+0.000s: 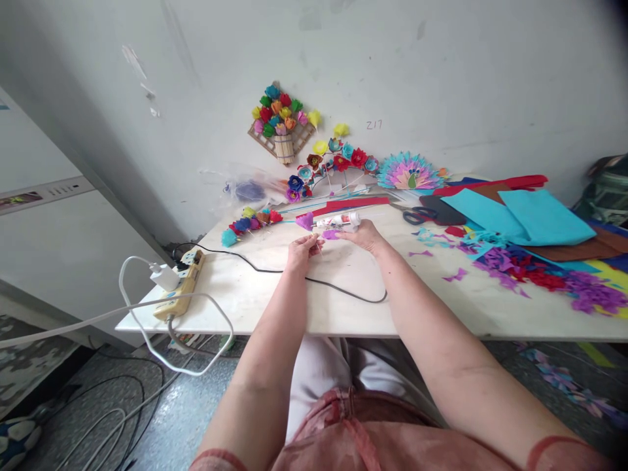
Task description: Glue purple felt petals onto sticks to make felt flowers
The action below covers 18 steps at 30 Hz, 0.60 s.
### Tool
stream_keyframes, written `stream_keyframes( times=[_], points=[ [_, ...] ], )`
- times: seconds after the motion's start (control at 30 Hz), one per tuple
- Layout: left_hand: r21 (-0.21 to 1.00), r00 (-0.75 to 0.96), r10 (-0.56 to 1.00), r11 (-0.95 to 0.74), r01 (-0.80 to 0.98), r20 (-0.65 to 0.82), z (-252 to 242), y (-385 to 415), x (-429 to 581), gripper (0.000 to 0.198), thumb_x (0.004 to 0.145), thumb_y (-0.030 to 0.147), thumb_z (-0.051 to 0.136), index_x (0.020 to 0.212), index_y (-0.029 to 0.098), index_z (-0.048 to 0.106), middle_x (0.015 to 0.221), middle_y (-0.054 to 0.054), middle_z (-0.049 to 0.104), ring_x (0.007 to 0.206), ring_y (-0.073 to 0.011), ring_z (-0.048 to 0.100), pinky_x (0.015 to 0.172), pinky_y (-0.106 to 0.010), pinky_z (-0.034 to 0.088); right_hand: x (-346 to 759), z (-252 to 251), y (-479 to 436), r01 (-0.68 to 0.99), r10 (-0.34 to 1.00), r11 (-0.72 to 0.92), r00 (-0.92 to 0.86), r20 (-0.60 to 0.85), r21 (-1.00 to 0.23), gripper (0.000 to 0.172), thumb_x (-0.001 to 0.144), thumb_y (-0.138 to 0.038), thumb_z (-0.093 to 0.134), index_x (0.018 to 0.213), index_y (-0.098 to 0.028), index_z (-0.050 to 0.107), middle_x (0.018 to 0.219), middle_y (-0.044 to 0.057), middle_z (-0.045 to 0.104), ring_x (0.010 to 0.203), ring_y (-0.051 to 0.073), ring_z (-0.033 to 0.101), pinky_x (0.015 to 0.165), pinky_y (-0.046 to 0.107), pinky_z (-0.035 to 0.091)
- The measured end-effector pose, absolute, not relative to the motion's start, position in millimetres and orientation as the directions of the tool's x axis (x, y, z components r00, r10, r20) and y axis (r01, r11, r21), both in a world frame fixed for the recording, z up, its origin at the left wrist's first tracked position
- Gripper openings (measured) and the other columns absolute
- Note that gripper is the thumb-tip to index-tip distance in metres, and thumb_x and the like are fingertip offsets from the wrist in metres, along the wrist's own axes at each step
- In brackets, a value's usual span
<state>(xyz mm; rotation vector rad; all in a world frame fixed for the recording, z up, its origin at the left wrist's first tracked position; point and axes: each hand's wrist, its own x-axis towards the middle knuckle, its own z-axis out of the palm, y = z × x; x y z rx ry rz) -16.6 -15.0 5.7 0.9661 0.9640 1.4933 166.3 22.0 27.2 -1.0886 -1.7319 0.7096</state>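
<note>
My left hand (pixel 303 254) is closed in a pinch, with a thin pale stem (pixel 320 247) showing at its fingertips. Close to its right, my right hand (pixel 364 237) stretches its fingers to a small purple petal piece (pixel 331 234) and grips its edge. Just behind the fingers lies a white patterned tool (pixel 332 221), which looks like a glue gun; whether the right hand touches it is hidden. A purple flower head (pixel 305 221) sits to the left of that tool. Small flowers (pixel 250 224) in several colours lie farther left.
A black cord (pixel 260 269) loops over the table from a power strip (pixel 189 288) at left. Scissors (pixel 419 214), cut purple pieces (pixel 495 261) and blue sheets (pixel 544 216) lie right. Finished flowers (pixel 338 157) and a fan-shaped decoration (pixel 411 171) stand along the wall.
</note>
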Motion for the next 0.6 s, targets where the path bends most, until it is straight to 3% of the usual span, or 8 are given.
stream_keyframes(
  times=[0.6],
  points=[
    [0.937,-0.113,0.992,-0.094,-0.336,0.059,9.9,-17.2,-16.1,0.033,0.052,0.034,0.078,0.071,0.010,0.063,0.064,-0.006,0.064,0.052,-0.0084,0.053,0.051,-0.022,0.042,164.0,27.0,20.6,0.413,0.912,0.409,-0.142,0.386,-0.814,0.025,0.050,-0.029,0.078,0.072,-0.021,0.068,0.075,0.005,0.070,0.090,0.028,0.062,0.067,0.029,0.048]
  ],
)
